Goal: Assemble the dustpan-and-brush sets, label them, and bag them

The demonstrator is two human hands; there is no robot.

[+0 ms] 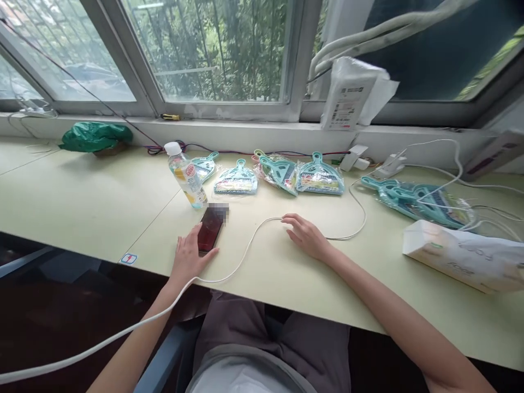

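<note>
A dark smartphone [209, 229] lies on the pale table, its top end blurred out. My left hand [192, 252] is around its lower left part, fingers along the left edge and thumb by the bottom right corner. To the right, my right hand [305, 234] rests low over the table with fingers apart and slightly bent. A thin white cable [245, 255] runs up to its fingertips, passes beneath the hand and comes out on the far side. Whether the fingertips press on the cable, I cannot tell. Just behind the phone stands a clear bottle [187, 177] with a white cap.
Several wrapped turquoise dustpan-and-brush sets [236, 181] line the back, with more sets [421, 199] at right. A tissue pack [462, 256] lies near the right edge. Chargers [354, 158] and loose cables sit by the wall. A green plastic bag [96, 136] is at back left.
</note>
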